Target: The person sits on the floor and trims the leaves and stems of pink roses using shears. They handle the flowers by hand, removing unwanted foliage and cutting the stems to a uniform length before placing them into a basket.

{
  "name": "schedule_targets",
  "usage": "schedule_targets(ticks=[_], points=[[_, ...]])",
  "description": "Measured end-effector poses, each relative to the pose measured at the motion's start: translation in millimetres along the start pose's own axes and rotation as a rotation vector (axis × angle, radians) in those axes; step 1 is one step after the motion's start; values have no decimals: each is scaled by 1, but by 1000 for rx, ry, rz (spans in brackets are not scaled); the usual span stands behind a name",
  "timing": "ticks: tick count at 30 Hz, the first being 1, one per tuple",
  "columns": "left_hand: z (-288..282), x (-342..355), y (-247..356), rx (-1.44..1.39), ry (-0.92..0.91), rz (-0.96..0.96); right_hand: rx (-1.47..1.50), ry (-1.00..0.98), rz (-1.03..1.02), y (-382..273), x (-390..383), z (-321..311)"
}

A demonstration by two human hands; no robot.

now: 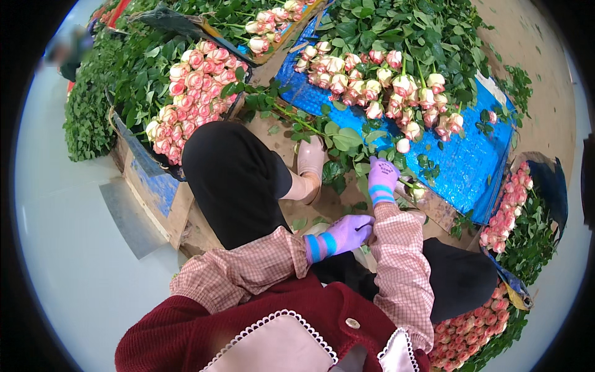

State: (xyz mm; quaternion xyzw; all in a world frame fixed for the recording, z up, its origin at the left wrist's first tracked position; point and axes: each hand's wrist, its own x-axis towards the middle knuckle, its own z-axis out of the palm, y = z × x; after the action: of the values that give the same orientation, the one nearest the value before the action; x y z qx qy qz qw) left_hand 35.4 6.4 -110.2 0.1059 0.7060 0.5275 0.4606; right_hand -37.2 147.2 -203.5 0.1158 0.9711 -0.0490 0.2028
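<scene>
My right hand (383,175), in a lilac glove with a blue-striped cuff, is closed around a rose stem at the near edge of the blue sheet (462,167). A pale rose head (418,191) shows just right of that hand; leafy stem (344,137) stretches away to its upper left. Lower down, my left hand (348,235), gloved alike, has its fingers curled together close to my right sleeve. A small dark bit shows at its fingertips, too hidden to name. Many cream-and-pink roses (403,87) lie on the blue sheet beyond my right hand.
A packed bunch of pink roses (198,87) stands at the left by my knee. More wrapped roses (508,208) stand at the right, with coral roses (474,328) below them. Loose leaves litter the brown floor covering (527,37). A blurred person (71,53) is at the far left.
</scene>
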Motion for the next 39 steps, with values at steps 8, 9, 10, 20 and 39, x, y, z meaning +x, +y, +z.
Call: schedule_targets(ticks=[8, 9, 10, 20, 39], points=[[2, -1, -19, -216, 41, 35, 121, 3, 74, -10, 2, 4], [-3, -1, -6, -196, 59, -52, 90, 77, 70, -12, 4, 11], [0, 2, -12, -325, 32, -54, 50, 145, 58, -10, 4, 22], [-5, 1, -6, -287, -45, -102, 50, 47, 81, -7, 1, 20], [-6, -13, 13, -259, -222, -66, 897, 1344, 192, 211, -236, -234]])
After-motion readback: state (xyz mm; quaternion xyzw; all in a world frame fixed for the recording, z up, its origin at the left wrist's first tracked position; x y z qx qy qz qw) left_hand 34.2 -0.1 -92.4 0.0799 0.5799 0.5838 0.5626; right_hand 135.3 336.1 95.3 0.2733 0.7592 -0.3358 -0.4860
